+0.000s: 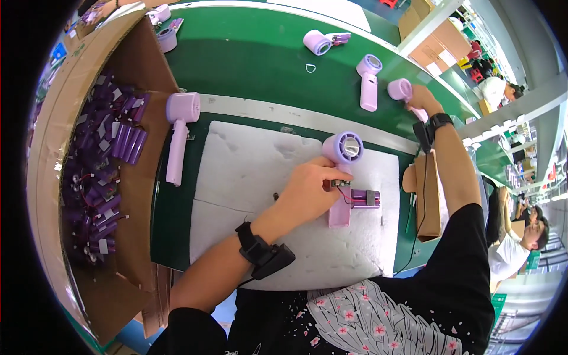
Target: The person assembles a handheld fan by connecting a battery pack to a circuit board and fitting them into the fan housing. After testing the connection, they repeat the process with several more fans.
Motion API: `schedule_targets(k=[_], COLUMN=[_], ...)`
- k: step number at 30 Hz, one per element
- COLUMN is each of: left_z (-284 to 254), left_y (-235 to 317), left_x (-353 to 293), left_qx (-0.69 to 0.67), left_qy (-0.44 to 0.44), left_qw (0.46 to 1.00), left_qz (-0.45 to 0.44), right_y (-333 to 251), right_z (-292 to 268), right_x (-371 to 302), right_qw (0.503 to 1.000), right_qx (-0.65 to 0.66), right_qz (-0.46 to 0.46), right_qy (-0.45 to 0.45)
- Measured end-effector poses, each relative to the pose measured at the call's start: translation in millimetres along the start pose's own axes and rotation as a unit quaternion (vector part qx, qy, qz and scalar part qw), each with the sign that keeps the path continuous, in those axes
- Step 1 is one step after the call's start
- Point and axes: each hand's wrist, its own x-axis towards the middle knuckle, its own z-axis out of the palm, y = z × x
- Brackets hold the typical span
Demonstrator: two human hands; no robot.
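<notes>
My left hand (310,188) grips an opened lilac handheld fan (339,214) over the white foam pad (236,171). The fan's round head points away from me, and a small green circuit board shows by my fingertips. Beside its handle lies a purple battery pack (365,199), joined by thin wires. Farther off to the right, my right hand (423,100) is closed on another lilac handheld fan (400,89) at the green conveyor surface; its fingers partly cover the handle.
An open cardboard box (136,207) of purple battery packs stands left. A lilac fan (177,139) lies beside it. More fans (369,89) and a small white loop (310,68) sit on the green surface (254,65). A small carton (427,195) stands right; people work beyond.
</notes>
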Motion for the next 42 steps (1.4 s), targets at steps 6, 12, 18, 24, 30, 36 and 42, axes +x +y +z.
schedule_targets(k=[6, 12, 18, 24, 30, 36, 42], left_z=[-9, -10, -12, -15, -24, -29, -31], left_y=[0, 7, 4, 3, -1, 4, 7], left_x=[0, 5, 2, 5, 7, 8, 7], left_qx=[-0.006, -0.013, -0.001, -0.014, 0.003, 0.018, 0.079], left_qy=[-0.011, -0.009, -0.011, -0.006, 0.033, 0.013, 0.024], left_qw=[0.999, 1.0, 1.0, 1.0, 0.999, 0.999, 0.994], left_qz=[-0.035, -0.022, -0.024, -0.018, 0.026, 0.025, 0.065], right_y=[-125, -127, -177, -207, -202, -202, -201], right_z=[-90, -65, -72, -40, -44, -30, -35], right_x=[-99, -212, -291, -283, -278, -286, -287], right_qw=[0.977, 0.989, 0.984, 0.898, 0.682, 0.461, 0.47], right_qx=[0.07, 0.03, 0.148, 0.345, 0.682, 0.831, 0.819], right_qz=[0.041, -0.055, -0.095, -0.269, -0.108, -0.094, -0.083], right_qy=[-0.198, -0.131, 0.023, 0.048, -0.243, -0.296, -0.319])
